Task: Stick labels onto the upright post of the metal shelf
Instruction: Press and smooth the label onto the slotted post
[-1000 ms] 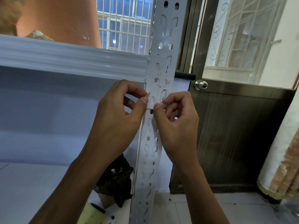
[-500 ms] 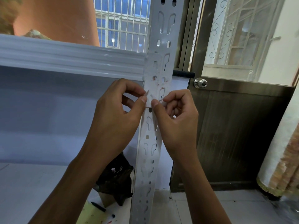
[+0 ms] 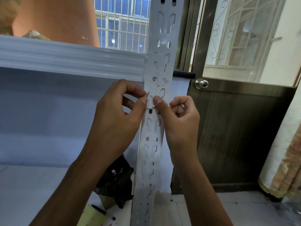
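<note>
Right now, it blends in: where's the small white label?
The small white label sits mid head view on the perforated white metal post, pinched by the left hand, pressed by the right hand.

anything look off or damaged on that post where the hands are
Yes: the white label on the upright post is wrinkled and dented into the slots, with reddish specks by its round holes. Near the bottom, its left edge stands lifted where the left hand pinches it.

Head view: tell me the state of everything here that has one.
label, stuck on post, lower corner lifted
left hand, pinches label's corner
right hand, thumb presses label, fingers curled
post, upright
door, looks closed
</note>
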